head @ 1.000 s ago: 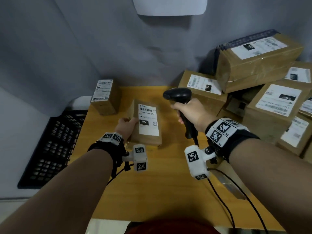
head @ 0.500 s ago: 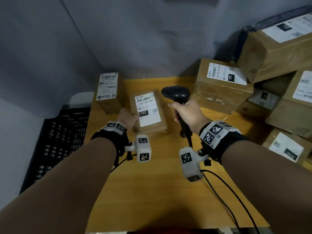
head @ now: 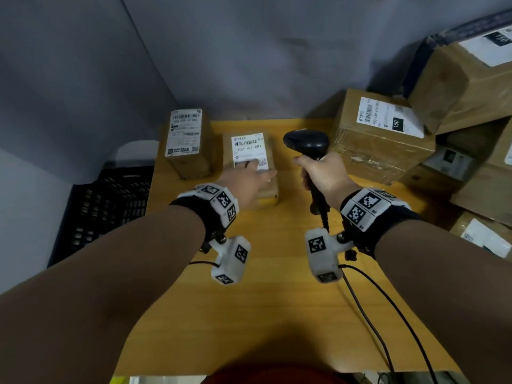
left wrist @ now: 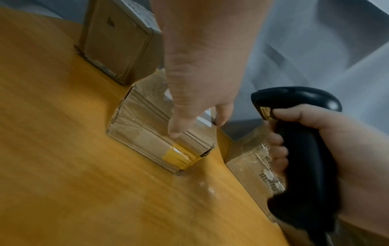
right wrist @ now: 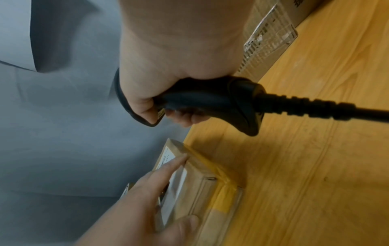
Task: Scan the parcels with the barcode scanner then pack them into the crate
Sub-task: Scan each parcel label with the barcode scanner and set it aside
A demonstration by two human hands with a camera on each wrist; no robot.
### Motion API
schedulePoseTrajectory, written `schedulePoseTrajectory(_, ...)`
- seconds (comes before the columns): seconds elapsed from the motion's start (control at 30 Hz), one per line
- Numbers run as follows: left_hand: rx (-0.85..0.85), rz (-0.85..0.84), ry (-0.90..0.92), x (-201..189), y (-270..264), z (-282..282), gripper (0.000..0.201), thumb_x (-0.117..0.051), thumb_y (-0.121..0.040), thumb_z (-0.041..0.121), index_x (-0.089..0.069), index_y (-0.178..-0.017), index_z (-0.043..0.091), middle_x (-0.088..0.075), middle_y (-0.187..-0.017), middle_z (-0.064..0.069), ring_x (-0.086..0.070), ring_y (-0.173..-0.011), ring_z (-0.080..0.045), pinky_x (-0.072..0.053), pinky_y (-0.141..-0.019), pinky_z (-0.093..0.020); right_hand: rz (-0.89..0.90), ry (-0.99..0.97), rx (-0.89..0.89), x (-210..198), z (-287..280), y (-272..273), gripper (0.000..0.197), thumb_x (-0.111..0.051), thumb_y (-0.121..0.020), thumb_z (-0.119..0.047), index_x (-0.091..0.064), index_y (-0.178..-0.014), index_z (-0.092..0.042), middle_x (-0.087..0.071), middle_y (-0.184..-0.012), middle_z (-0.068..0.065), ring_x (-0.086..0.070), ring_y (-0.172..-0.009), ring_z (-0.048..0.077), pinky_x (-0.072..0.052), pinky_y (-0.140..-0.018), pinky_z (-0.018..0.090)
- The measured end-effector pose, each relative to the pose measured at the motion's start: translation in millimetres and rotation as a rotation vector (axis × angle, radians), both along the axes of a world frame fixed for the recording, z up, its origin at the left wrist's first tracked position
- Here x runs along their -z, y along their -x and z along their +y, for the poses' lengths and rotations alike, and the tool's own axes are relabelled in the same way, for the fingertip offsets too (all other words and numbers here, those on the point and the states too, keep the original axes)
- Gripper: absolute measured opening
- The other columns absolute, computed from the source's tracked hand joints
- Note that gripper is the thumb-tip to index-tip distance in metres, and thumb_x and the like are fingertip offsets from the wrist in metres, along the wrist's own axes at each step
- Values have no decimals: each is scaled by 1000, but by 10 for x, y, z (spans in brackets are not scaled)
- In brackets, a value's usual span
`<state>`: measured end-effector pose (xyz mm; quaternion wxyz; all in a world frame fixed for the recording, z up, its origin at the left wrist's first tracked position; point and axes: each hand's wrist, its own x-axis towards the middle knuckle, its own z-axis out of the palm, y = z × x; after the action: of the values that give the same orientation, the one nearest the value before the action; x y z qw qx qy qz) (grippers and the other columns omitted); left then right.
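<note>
parcels stacked in a brown heap (head: 454, 128) crowd the side of the wooden table (head: 277, 314) to the right of the small parcel, several with white labels facing up; they look like the waiting supply. a black crate (head: 102, 209) sits off the table edge left of the small parcel, so packing means a carry leftward. an upright labelled box (head: 188, 145) stands just left of the small parcel, between it and the crate, and would likely have to be cleared on the way over.

the small parcel (head: 250, 167) lies flat on the table with its label up, probably so the barcode faces the scanner. the left hand (head: 246, 180) rests on top of it, fingers straight and spread over the nearer part of the label, thumb down its near side; whether it presses or only steadies is hard to tell from the blurred wrist view. the barcode at the label's far end is uncovered.

the right hand (head: 324, 173) is wrapped tight around the handle of the barcode scanner (head: 307, 142), held upright just right of the small parcel, its cable (head: 388, 328) trailing back across the table.
</note>
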<state>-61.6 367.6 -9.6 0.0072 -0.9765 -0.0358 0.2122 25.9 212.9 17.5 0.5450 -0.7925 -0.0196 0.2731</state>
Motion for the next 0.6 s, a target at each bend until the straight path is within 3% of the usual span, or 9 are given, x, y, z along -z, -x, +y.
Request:
schedulePoseTrajectory(0.13, -48, -28, -32, -44, -158, 137, 85, -58, -87, 0, -14, -152, 33, -30, -151, -16, -41, -131, -35, -54, -89, -38, -22, 10, -10, -14, -22, -36, 24, -67, -86, -17, -55, -66, -10, -52, -56, 5, -51, -45, 18, -44, -48, 24)
schedulePoseTrajectory(0.2, -91, -28, -30, -36, -240, 214, 84, -55, -88, -1, -14, -152, 34, -34, -146, -16, -47, -123, -34, -54, -77, -34, -21, 2, -8, -13, -37, -53, 23, -67, -86, -17, -56, -68, -10, -52, -57, 5, -51, -46, 18, -45, -49, 24)
schedulePoseTrajectory(0.27, -135, -19, -32, -43, -314, 273, 79, -48, -91, -1, -13, -152, 34, -35, -144, -15, -49, -118, -34, -51, -73, -35, -21, -2, -10, -13, -50, -64, 21, -67, -86, -16, -56, -70, -11, -52, -58, 5, -51, -46, 17, -44, -47, 23)
schedulePoseTrajectory(0.4, -163, -4, -59, -62, -410, 330, 74, -41, -93, -2, -15, -152, 32, -38, -139, -16, -51, -113, -36, -46, -71, -39, -20, -19, -26, -17, -90, -85, 16, -66, -86, -15, -56, -75, -9, -51, -59, 6, -50, -45, 18, -44, -46, 23)
schedulePoseTrajectory(0.53, -214, -59, 1, -140, -466, 221, 52, -46, -96, 14, -32, -146, 19, -44, -134, -17, -47, -120, -36, -49, -92, -49, -47, -31, -23, -101, -199, -115, 21, -66, -86, -15, -55, -70, -9, -51, -60, 8, -52, -48, 20, -45, -54, 29)
schedulePoseTrajectory(0.6, -243, -130, 60, -218, -499, 100, 44, -47, -97, 24, -41, -138, 11, -46, -132, -18, -47, -120, -37, -47, -95, -52, -99, -27, -32, -195, -296, -152, 21, -66, -86, -17, -55, -70, -8, -53, -62, 10, -54, -48, 19, -47, -57, 31)
